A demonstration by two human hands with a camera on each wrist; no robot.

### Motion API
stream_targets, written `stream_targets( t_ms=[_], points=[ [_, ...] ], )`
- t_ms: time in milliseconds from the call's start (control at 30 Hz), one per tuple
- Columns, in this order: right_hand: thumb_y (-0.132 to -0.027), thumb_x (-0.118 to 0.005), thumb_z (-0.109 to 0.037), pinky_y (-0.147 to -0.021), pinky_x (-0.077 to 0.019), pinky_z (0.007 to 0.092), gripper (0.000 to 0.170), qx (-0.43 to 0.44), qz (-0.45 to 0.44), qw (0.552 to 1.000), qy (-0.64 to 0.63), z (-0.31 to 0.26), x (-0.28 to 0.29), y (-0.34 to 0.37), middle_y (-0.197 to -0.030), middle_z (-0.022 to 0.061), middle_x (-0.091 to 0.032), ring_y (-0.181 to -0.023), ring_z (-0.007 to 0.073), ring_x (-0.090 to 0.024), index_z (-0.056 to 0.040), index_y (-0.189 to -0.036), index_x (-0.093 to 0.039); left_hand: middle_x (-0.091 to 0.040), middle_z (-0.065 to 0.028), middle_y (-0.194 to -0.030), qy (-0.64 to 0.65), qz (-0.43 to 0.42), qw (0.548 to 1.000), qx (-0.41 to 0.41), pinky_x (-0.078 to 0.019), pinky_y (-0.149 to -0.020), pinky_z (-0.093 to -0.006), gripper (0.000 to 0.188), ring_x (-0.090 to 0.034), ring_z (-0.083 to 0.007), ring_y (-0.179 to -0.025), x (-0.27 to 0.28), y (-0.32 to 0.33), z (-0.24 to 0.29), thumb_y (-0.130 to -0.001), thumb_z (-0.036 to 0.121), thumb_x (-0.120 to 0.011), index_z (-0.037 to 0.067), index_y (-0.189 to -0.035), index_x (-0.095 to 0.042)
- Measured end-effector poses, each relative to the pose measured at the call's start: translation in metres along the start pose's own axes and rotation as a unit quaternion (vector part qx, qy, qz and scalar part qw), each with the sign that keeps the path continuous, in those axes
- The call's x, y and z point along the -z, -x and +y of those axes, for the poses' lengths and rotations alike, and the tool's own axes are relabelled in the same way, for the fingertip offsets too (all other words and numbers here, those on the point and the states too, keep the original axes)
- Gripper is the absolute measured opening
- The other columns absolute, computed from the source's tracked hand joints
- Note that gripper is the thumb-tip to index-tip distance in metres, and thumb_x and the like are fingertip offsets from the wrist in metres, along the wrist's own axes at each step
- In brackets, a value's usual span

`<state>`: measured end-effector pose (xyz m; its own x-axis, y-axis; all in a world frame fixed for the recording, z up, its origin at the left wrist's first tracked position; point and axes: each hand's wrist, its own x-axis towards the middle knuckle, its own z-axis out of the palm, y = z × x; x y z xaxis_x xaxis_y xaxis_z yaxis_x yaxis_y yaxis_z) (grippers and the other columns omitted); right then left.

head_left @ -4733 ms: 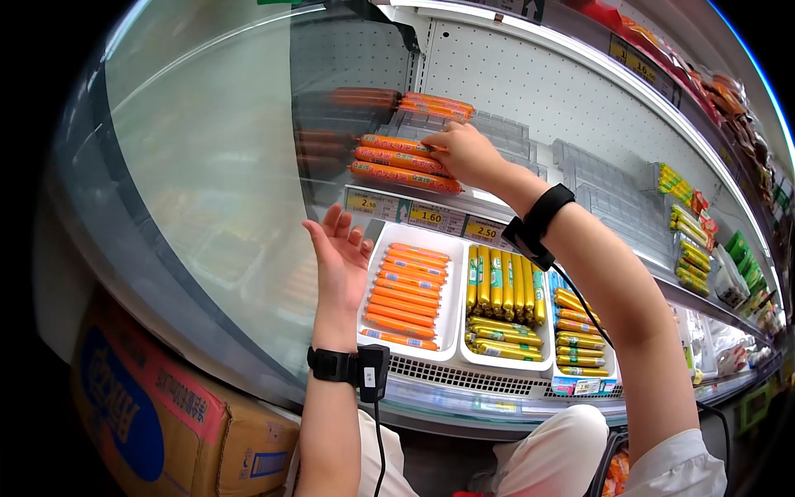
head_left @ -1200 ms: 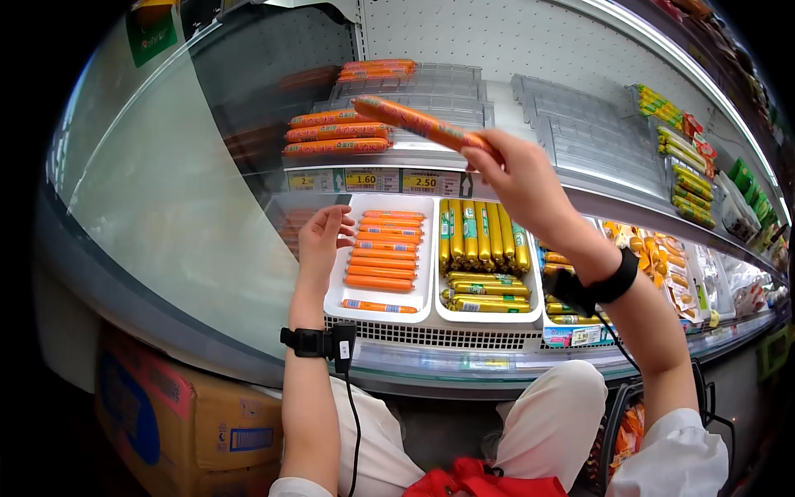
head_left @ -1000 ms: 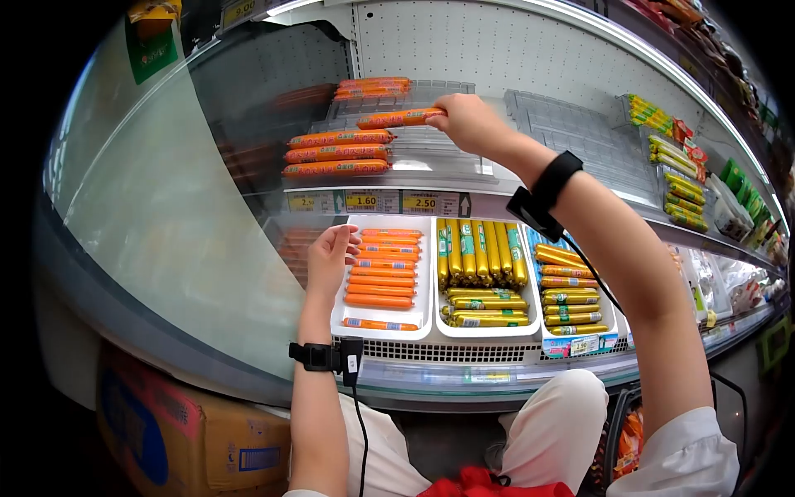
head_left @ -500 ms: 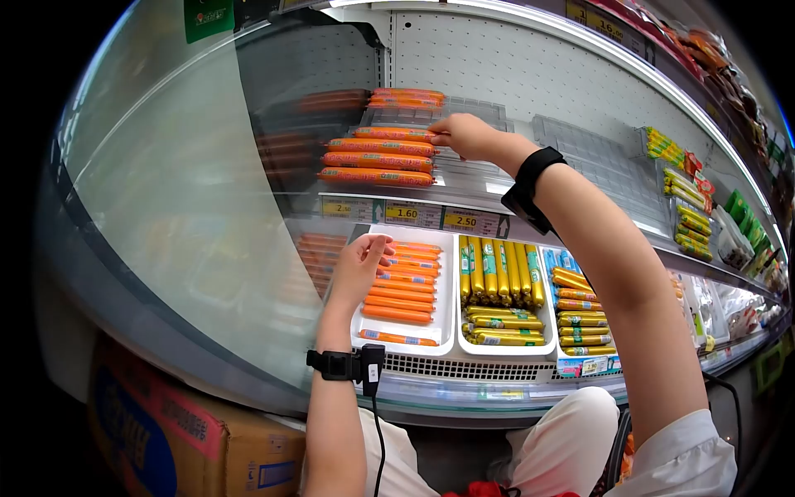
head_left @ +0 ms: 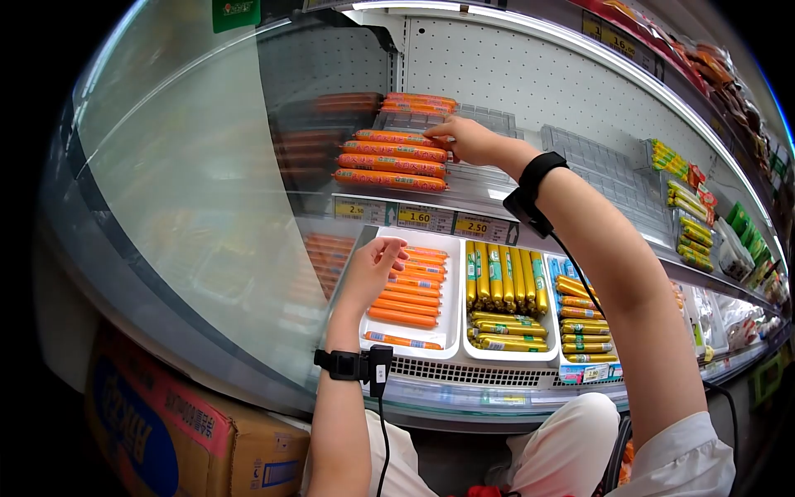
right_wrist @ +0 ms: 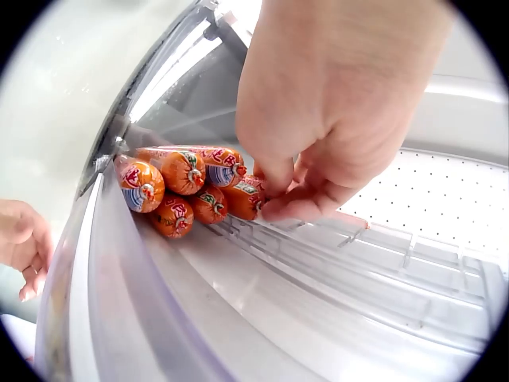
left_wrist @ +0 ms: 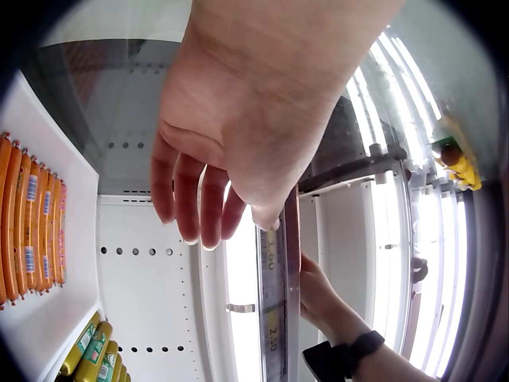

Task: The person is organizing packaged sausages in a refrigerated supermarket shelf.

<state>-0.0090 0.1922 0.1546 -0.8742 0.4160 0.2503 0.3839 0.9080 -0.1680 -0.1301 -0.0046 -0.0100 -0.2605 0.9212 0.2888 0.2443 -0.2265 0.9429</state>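
Observation:
My right hand reaches to the upper shelf. In the right wrist view its thumb and fingers pinch the end of an orange-wrapped sausage, the rearmost of a small stack of like sausages. Wrapped ends of the others lie right against it, in two layers. My left hand hovers over the left edge of a white tray of thinner orange sausages. Its fingers are loosely bent, with nothing in them, as the left wrist view also shows.
Price labels run along the shelf edge. A second tray of gold-wrapped sausages stands to the right. Clear plastic shelf racks extend rightward. A glass side panel closes off the left; a cardboard box stands below.
The right hand carried an orange sausage through the air, then set it down behind the stack on the upper shelf. The left hand has stayed near the tray, fingers loose.

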Motion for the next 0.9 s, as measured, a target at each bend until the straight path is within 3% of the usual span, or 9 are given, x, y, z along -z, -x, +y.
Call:
stream_targets(
  t_ms=[133, 400, 467, 567, 633, 733, 800, 833, 900],
  points=[
    [-0.081, -0.043, 0.006, -0.071, -0.0484, 0.0319, 0.04, 0.04, 0.006, 0.998, 0.043, 0.002, 0.0, -0.001, -0.107, 0.0131, -0.048, -0.093, 0.0256, -0.052, -0.0085, -0.117, -0.053, -0.058, -0.0026, -0.082, -0.002, 0.004, 1.0, 0.002, -0.046, -0.062, -0.0204, 0.035, -0.054, -0.008, -0.069, 0.0, -0.001, -0.001, -0.091, 0.036, -0.044, 0.004, -0.098, -0.057],
    [-0.083, -0.041, 0.0, -0.076, -0.0458, 0.0319, 0.032, -0.066, 0.008, 0.998, -0.021, 0.002, 0.007, 0.0, -0.103, 0.0135, -0.055, -0.091, 0.0262, -0.054, -0.0004, -0.113, -0.052, -0.058, -0.0031, -0.082, 0.008, 0.006, 1.0, -0.004, -0.0461, -0.062, -0.0208, 0.035, -0.054, -0.0085, -0.069, 0.002, -0.001, -0.004, -0.091, 0.036, -0.044, 0.004, -0.098, -0.056],
    [-0.081, -0.041, -0.007, -0.079, -0.044, 0.0375, 0.03, -0.04, 0.128, 0.99, 0.043, 0.016, 0.007, -0.003, -0.097, 0.0191, -0.06, -0.092, 0.0334, -0.056, -0.0009, -0.106, -0.057, -0.058, -0.003, -0.082, -0.003, 0.012, 1.0, -0.001, -0.046, -0.062, -0.0209, 0.036, -0.055, -0.0088, -0.069, 0.005, -0.001, -0.004, -0.091, 0.037, -0.043, 0.004, -0.098, -0.056],
    [-0.083, -0.043, -0.011, -0.075, -0.045, 0.0376, 0.024, 0.03, 0.322, 0.946, -0.015, -0.017, 0.018, 0.029, -0.09, 0.0185, -0.061, -0.084, 0.0328, -0.058, 0.0002, -0.097, -0.059, -0.059, -0.0033, -0.082, -0.034, 0.03, 0.999, 0.015, -0.0457, -0.062, -0.0209, 0.037, -0.055, -0.0091, -0.069, 0.012, -0.001, -0.004, -0.091, 0.038, -0.042, 0.004, -0.097, -0.056],
    [-0.084, -0.047, -0.008, -0.06, -0.0476, 0.0336, 0.016, 0.11, 0.345, 0.932, -0.011, -0.057, 0.011, 0.072, -0.08, 0.0147, -0.062, -0.065, 0.0285, -0.06, -0.001, -0.091, -0.059, -0.059, -0.0032, -0.081, -0.043, 0.048, 0.997, 0.033, -0.0454, -0.062, -0.0211, 0.037, -0.055, -0.0092, -0.069, 0.017, 0.001, -0.006, -0.091, 0.037, -0.042, 0.003, -0.097, -0.056],
    [-0.073, -0.053, -0.005, -0.048, -0.0467, 0.0331, 0.013, 0.254, 0.184, 0.949, 0.04, -0.092, -0.045, 0.134, -0.066, 0.0079, -0.057, -0.055, 0.0235, -0.058, -0.0069, -0.087, -0.055, -0.061, -0.005, -0.081, -0.073, 0.082, 0.994, 0.027, -0.0452, -0.062, -0.0228, 0.034, -0.056, -0.0105, -0.068, 0.027, 0.0, -0.012, -0.091, 0.033, -0.043, 0.002, -0.095, -0.057],
    [-0.076, -0.051, -0.013, -0.049, -0.0472, 0.0365, 0.008, 0.161, -0.028, 0.983, 0.087, -0.096, -0.098, 0.153, -0.067, 0.0085, -0.057, -0.058, 0.0265, -0.059, -0.0059, -0.077, -0.053, -0.062, -0.0077, -0.082, -0.195, 0.1, 0.975, 0.046, -0.0454, -0.063, -0.0242, 0.033, -0.057, -0.0114, -0.069, 0.028, 0.0, -0.018, -0.09, 0.03, -0.045, 0.0, -0.097, -0.056],
    [-0.079, -0.051, -0.015, -0.054, -0.0472, 0.0375, 0.014, 0.077, -0.141, 0.98, 0.117, -0.094, -0.123, 0.151, -0.076, 0.0086, -0.059, -0.063, 0.026, -0.059, -0.0042, -0.085, -0.057, -0.062, -0.0141, -0.08, -0.194, 0.11, 0.974, 0.05, -0.0457, -0.067, -0.0323, 0.036, -0.06, -0.0243, -0.072, 0.024, 0.002, -0.019, -0.087, 0.034, -0.048, -0.001, -0.093, -0.057],
    [-0.075, -0.051, -0.01, -0.063, -0.0488, 0.0381, 0.016, 0.016, -0.233, 0.967, 0.106, -0.079, -0.166, 0.138, -0.082, 0.0136, -0.062, -0.076, 0.0278, -0.062, -0.0029, -0.08, -0.063, -0.063, -0.015, -0.083, -0.219, 0.064, 0.973, 0.038, -0.0457, -0.068, -0.0333, 0.036, -0.06, -0.0264, -0.075, 0.018, 0.006, -0.024, -0.087, 0.034, -0.048, -0.001, -0.094, -0.057]
  ],
)
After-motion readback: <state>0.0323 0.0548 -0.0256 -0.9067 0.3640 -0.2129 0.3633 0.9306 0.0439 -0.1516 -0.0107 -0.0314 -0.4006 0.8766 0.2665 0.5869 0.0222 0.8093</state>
